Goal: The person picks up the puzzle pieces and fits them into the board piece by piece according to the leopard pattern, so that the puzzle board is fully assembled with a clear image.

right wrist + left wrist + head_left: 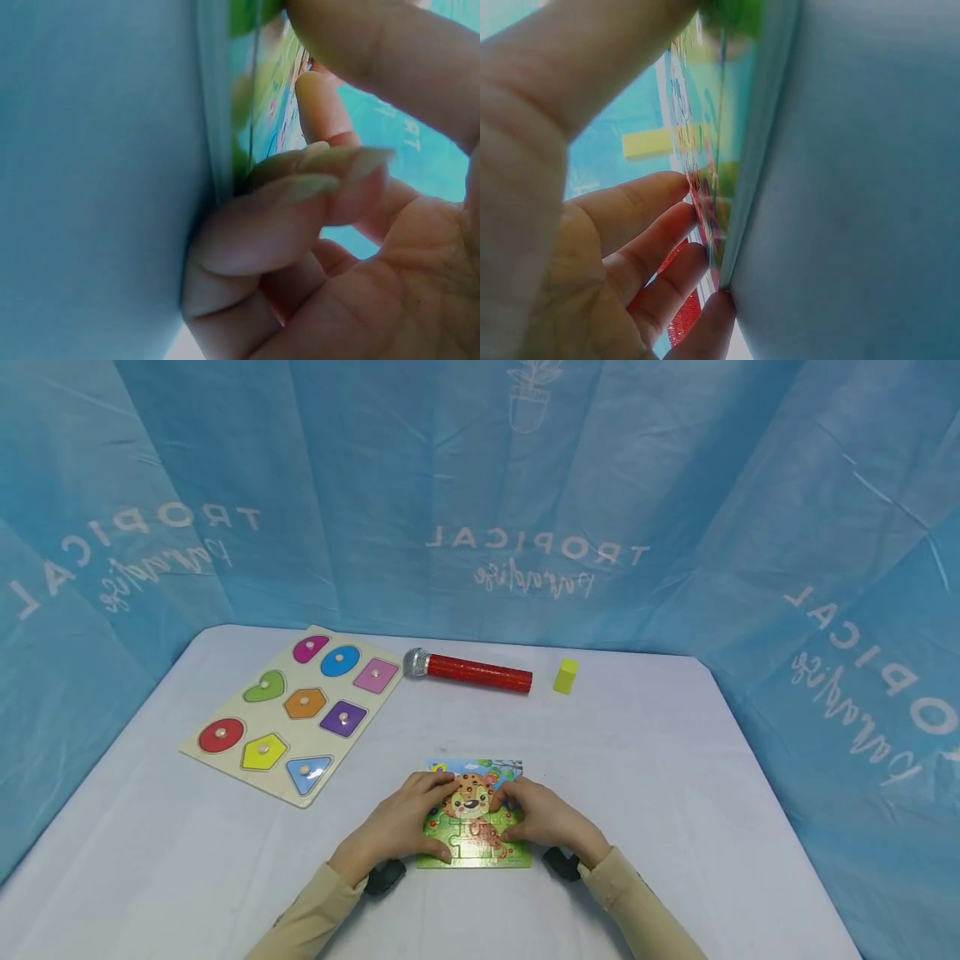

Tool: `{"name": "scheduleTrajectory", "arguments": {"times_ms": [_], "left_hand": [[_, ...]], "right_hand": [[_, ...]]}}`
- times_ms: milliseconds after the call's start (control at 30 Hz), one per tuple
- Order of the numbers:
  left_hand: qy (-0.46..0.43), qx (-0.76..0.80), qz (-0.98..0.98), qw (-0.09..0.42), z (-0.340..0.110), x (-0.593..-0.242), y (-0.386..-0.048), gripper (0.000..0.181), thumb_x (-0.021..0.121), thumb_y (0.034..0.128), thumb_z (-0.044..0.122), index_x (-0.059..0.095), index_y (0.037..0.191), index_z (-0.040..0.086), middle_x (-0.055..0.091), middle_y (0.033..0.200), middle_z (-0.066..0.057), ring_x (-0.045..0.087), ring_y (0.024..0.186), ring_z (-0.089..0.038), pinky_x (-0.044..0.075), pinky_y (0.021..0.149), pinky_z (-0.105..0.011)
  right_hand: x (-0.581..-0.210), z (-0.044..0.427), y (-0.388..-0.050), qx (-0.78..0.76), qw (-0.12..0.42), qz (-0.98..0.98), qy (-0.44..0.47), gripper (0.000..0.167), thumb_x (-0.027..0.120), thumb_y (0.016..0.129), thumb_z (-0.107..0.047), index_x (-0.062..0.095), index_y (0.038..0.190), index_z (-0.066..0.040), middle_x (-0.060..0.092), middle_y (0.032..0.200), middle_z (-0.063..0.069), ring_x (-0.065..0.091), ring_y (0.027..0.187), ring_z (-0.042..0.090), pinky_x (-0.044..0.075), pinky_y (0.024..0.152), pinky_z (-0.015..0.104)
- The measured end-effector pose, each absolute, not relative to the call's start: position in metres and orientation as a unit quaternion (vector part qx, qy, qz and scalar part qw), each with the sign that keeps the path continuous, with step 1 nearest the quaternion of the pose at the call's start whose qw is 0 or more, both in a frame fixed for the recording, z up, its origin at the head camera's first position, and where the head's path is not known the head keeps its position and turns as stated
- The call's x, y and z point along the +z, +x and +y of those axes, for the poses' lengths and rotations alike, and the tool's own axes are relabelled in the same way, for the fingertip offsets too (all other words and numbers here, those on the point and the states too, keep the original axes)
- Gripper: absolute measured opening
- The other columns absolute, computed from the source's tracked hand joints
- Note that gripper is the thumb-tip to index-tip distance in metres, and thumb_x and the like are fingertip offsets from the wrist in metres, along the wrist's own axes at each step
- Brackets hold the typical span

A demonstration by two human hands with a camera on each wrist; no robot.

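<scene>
A jigsaw puzzle (472, 852) with a cartoon leopard on a green and blue ground lies flat on the white table, near its front. My left hand (405, 818) rests on the puzzle's left side, thumb low and fingers spread higher up. In the left wrist view, those fingers (630, 210) reach along the board's face and edge. My right hand (551, 817) touches the right side with thumb and index finger. Its other fingers (247, 232) bend against the board's edge in the right wrist view. Both hands cover parts of the picture; no loose piece shows.
At the left lies a wooden shape board (285, 710) with several coloured knobbed shapes. A red toy microphone (472, 672) with a silver head lies behind the puzzle, a yellow block (566, 677) to its right. Blue printed cloth (480, 485) hangs around the table.
</scene>
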State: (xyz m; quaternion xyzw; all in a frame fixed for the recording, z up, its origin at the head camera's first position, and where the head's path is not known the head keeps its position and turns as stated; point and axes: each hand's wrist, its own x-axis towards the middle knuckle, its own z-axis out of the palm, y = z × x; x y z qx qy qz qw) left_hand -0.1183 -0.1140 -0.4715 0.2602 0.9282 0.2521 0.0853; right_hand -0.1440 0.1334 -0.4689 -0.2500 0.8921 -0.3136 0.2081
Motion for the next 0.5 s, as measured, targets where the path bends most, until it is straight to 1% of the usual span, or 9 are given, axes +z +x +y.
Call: {"name": "scheduleTrajectory", "arguments": {"times_ms": [133, 233, 300, 367, 400, 433, 500], "left_hand": [[0.257, 0.246, 0.931, 0.081, -0.116, -0.473, -0.118, 0.099, 0.086, 0.0637, 0.048, 0.046, 0.143, 0.004, 0.044, 0.148, -0.011, 0.04, 0.136, -0.031, 0.045, 0.104, -0.049], [0.255, 0.247, 0.931, 0.082, -0.117, -0.475, -0.115, 0.099, 0.085, 0.0635, 0.048, 0.046, 0.143, 0.004, 0.044, 0.149, -0.011, 0.04, 0.136, -0.031, 0.046, 0.103, -0.05], [0.257, 0.25, 0.93, 0.084, -0.116, -0.476, -0.113, 0.099, 0.085, 0.0639, 0.049, 0.046, 0.143, 0.005, 0.044, 0.149, -0.011, 0.04, 0.136, -0.032, 0.046, 0.102, -0.05], [0.258, 0.25, 0.929, 0.085, -0.114, -0.478, -0.112, 0.099, 0.084, 0.0643, 0.05, 0.046, 0.144, 0.005, 0.043, 0.149, -0.011, 0.04, 0.136, -0.031, 0.047, 0.102, -0.05], [0.259, 0.249, 0.929, 0.085, -0.114, -0.479, -0.111, 0.099, 0.084, 0.0644, 0.05, 0.046, 0.144, 0.005, 0.043, 0.149, -0.011, 0.04, 0.136, -0.031, 0.047, 0.102, -0.05], [0.26, 0.248, 0.929, 0.085, -0.113, -0.48, -0.111, 0.099, 0.084, 0.0645, 0.05, 0.045, 0.144, 0.005, 0.043, 0.149, -0.011, 0.04, 0.136, -0.031, 0.047, 0.102, -0.05], [0.261, 0.244, 0.93, 0.086, -0.112, -0.48, -0.111, 0.099, 0.084, 0.065, 0.05, 0.045, 0.144, 0.005, 0.043, 0.149, -0.011, 0.04, 0.136, -0.031, 0.046, 0.102, -0.05]], "right_hand": [[-0.471, 0.136, -0.146, -0.341, 0.215, 0.875, -0.268, 0.028, 0.075, 0.084, -0.017, 0.063, 0.11, -0.014, 0.053, 0.095, -0.001, 0.047, 0.087, 0.014, 0.041, 0.075, 0.027], [-0.471, 0.143, -0.146, -0.373, 0.229, 0.86, -0.262, 0.027, 0.068, 0.09, -0.021, 0.062, 0.115, -0.013, 0.054, 0.095, -0.002, 0.048, 0.08, 0.011, 0.042, 0.068, 0.023], [-0.472, 0.151, -0.145, -0.387, 0.225, 0.86, -0.244, 0.025, 0.066, 0.092, -0.021, 0.062, 0.115, -0.013, 0.055, 0.095, -0.002, 0.049, 0.075, 0.01, 0.042, 0.064, 0.021], [-0.473, 0.161, -0.144, -0.398, 0.205, 0.868, -0.216, 0.024, 0.064, 0.093, -0.02, 0.063, 0.116, -0.012, 0.058, 0.095, -0.001, 0.052, 0.073, 0.009, 0.043, 0.062, 0.021], [-0.473, 0.166, -0.144, -0.399, 0.186, 0.876, -0.197, 0.024, 0.064, 0.093, -0.02, 0.063, 0.116, -0.011, 0.059, 0.097, 0.0, 0.055, 0.075, 0.01, 0.045, 0.063, 0.022], [-0.473, 0.171, -0.145, -0.397, 0.163, 0.885, -0.179, 0.025, 0.064, 0.094, -0.021, 0.063, 0.116, -0.01, 0.061, 0.1, 0.001, 0.058, 0.079, 0.011, 0.047, 0.066, 0.023], [-0.472, 0.181, -0.147, -0.384, 0.107, 0.906, -0.142, 0.031, 0.064, 0.094, -0.023, 0.062, 0.121, -0.009, 0.063, 0.11, 0.006, 0.062, 0.091, 0.018, 0.052, 0.075, 0.03]]}}
